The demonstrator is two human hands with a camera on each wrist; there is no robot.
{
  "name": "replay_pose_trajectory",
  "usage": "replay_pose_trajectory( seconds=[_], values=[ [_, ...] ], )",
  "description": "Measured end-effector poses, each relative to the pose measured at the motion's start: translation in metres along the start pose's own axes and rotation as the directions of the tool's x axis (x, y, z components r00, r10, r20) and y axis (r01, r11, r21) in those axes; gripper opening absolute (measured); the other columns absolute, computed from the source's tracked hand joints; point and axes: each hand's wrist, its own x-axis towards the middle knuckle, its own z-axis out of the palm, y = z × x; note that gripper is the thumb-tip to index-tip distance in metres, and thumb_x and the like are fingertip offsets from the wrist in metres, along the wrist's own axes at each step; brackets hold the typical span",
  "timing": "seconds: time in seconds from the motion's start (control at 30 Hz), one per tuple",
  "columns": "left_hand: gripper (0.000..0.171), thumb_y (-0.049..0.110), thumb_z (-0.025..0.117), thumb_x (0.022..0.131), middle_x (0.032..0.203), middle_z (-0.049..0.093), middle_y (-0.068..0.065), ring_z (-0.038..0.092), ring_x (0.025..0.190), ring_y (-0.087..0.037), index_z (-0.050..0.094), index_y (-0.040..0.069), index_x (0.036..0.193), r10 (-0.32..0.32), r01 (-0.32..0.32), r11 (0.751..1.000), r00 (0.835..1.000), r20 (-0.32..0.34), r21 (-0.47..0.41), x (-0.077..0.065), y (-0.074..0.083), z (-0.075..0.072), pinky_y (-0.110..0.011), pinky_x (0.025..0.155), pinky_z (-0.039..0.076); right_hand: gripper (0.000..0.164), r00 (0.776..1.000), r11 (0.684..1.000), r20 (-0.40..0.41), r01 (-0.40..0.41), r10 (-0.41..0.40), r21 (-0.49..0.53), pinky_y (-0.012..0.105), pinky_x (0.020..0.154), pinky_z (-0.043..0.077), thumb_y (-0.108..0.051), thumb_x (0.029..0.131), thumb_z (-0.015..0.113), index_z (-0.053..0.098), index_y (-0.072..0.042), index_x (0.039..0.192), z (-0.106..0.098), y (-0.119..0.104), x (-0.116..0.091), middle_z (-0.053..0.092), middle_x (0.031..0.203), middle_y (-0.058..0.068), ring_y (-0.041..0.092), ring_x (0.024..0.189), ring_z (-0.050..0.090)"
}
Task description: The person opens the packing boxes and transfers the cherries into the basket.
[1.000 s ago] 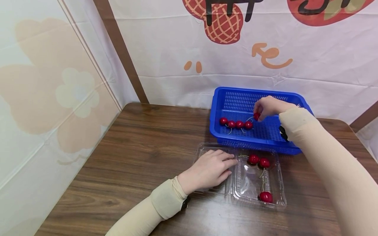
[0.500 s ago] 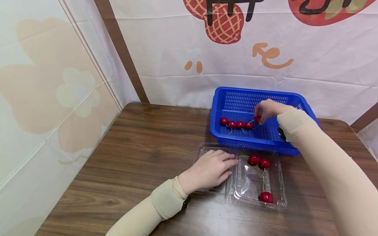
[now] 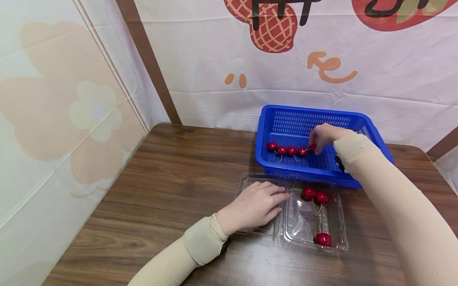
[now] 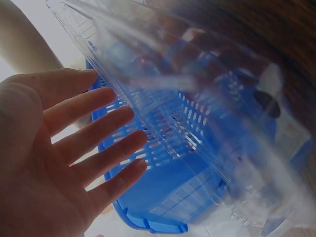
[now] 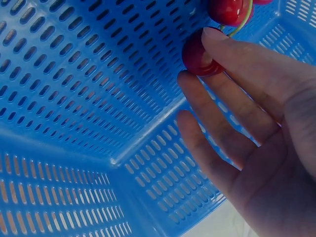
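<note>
Inside a blue plastic basket (image 3: pixel 307 170), my right hand (image 3: pixel 325 135) pinches a red cherry (image 5: pixel 200 55) between thumb and fingers, at the right end of a row of several cherries (image 3: pixel 282 151). The held cherry sits close to the row's last one, whose green stem (image 5: pixel 243 22) shows in the right wrist view. My left hand (image 3: pixel 252 206) rests on the lid half of an opened clear plastic clamshell box (image 3: pixel 297 226), fingers relaxed and spread. Two cherries (image 3: pixel 315 195) lie near the back of the box's other half, and one cherry (image 3: pixel 323 239) lies near its front.
Everything stands on a dark wooden table (image 3: pixel 154 190). The basket is against a printed cloth backdrop (image 3: pixel 200 99), just behind the clear box. Another cloth panel (image 3: pixel 71 139) hangs along the left side.
My right hand has lowered slightly with the cherry, bringing it down beside the row's right end. The left hand keeps its place on the box.
</note>
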Motion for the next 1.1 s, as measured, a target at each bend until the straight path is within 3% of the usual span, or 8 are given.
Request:
replay_pose_trajectory(
  seconds=[0.73,1.1],
  values=[
    [0.037,0.032,0.056,0.093,0.129,0.060,0.004,0.054,0.119,-0.015,0.060,0.024,0.128,-0.012,0.013,1.000,0.999,0.038,-0.013,0.0003,-0.0004,-0.0019,-0.033,0.098,0.044,0.032,0.998,1.000,0.057,-0.020,0.019,0.001,0.046,0.081,0.051,-0.005,0.072,0.078,0.066,0.000,0.101,0.0067,0.0053,0.0043,0.068,0.095,0.012,0.026,0.089,0.061],
    [0.037,0.031,0.057,0.092,0.128,0.060,0.003,0.055,0.117,-0.015,0.060,0.023,0.128,-0.009,0.009,1.000,1.000,0.019,-0.004,0.0003,-0.0007,0.0004,-0.032,0.097,0.045,0.034,0.998,1.000,0.062,-0.017,0.017,0.005,0.044,0.077,0.053,-0.007,0.071,0.079,0.066,0.000,0.102,0.0089,0.0076,0.0090,0.068,0.097,0.013,0.027,0.089,0.062]
  ],
)
